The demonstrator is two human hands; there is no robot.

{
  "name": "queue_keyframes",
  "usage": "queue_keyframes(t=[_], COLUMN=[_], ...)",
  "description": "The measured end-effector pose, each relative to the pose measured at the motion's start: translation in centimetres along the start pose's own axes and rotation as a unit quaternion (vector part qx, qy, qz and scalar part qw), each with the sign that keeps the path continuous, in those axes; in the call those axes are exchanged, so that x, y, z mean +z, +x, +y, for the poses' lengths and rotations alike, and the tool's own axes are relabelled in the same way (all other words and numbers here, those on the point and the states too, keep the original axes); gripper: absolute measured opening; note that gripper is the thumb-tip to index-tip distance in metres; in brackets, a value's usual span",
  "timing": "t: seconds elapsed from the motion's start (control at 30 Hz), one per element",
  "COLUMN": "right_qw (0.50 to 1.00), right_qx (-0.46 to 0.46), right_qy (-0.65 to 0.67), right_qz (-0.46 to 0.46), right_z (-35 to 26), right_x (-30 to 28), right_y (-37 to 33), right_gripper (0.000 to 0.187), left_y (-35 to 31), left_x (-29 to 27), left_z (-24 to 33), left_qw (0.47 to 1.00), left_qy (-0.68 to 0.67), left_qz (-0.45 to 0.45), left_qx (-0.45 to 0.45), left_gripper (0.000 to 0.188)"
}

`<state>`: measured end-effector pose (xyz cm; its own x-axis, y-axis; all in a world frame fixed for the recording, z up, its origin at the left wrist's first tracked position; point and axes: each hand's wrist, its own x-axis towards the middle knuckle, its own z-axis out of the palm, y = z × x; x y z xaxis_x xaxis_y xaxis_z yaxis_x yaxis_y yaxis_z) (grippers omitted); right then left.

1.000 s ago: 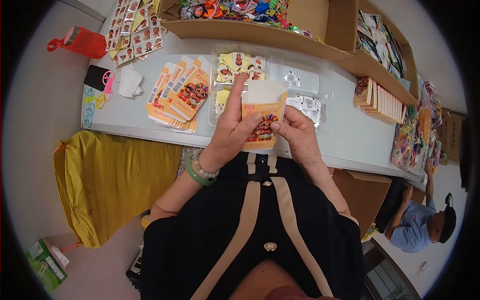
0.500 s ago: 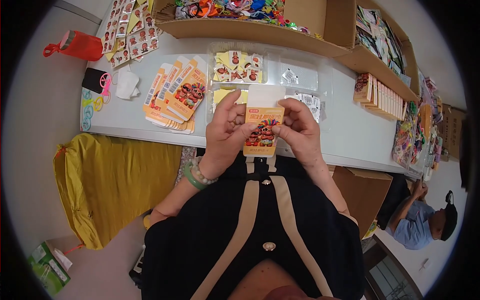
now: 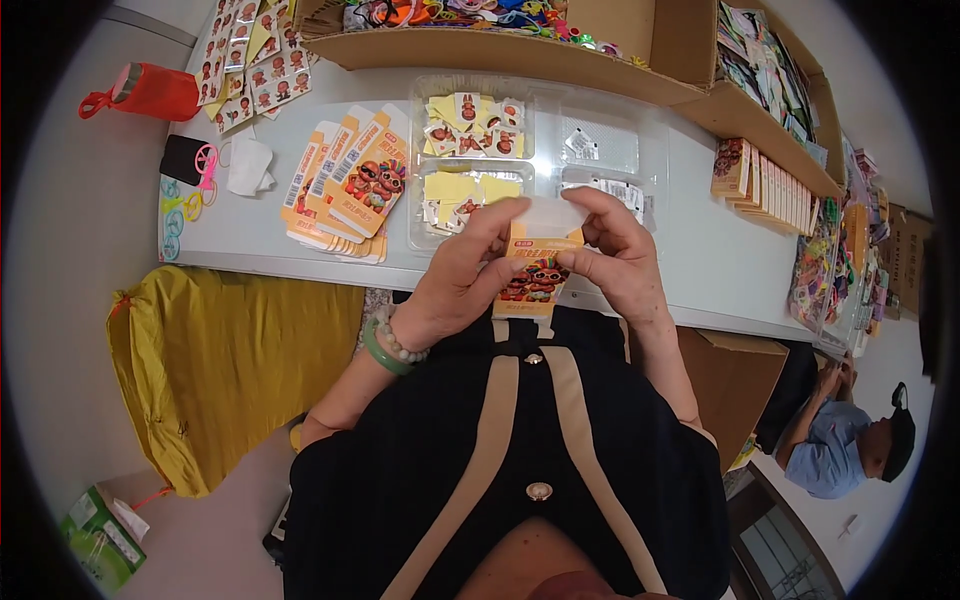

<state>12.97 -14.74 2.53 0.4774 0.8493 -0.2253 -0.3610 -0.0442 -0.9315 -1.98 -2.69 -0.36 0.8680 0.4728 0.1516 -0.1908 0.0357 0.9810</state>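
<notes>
Two hands on one small orange printed cardboard packet (image 3: 536,272).
Both my left hand (image 3: 462,282) and right hand (image 3: 620,262) pinched its top edges; light, thin, probably easily creased.

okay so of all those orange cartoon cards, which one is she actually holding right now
The orange card pinched between the left hand and right hand, off the table near her chest. The others lie fanned in a stack on the table, untouched.

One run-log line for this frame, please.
left hand: grips small orange carton | right hand: pinches its top flap | ahead: clear tray of stickers | left: flat carton stack
</notes>
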Motion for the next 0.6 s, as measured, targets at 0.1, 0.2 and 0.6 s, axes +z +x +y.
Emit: queue_keyframes(t=[0.1, 0.2, 0.6], right_qw=[0.96, 0.887, 0.97], right_qx=[-0.087, -0.191, 0.006], right_qy=[-0.264, -0.412, -0.243], right_qz=[-0.047, -0.083, 0.002], right_z=[-0.3, -0.4, -1.3], right_x=[-0.4, -0.1, 1.3], right_y=[0.0, -0.2, 0.0], right_gripper=[0.026, 0.023, 0.011], left_y=[-0.1, -0.1, -0.5], left_x=[-0.4, -1.7, -1.1], left_z=[-0.5, -0.7, 0.0], left_qw=[0.987, 0.991, 0.994], left_qy=[-0.131, -0.06, -0.005], left_qz=[0.05, -0.004, -0.042], left_qx=[-0.072, -0.119, -0.101], left_gripper=[0.039, 0.043, 0.052])
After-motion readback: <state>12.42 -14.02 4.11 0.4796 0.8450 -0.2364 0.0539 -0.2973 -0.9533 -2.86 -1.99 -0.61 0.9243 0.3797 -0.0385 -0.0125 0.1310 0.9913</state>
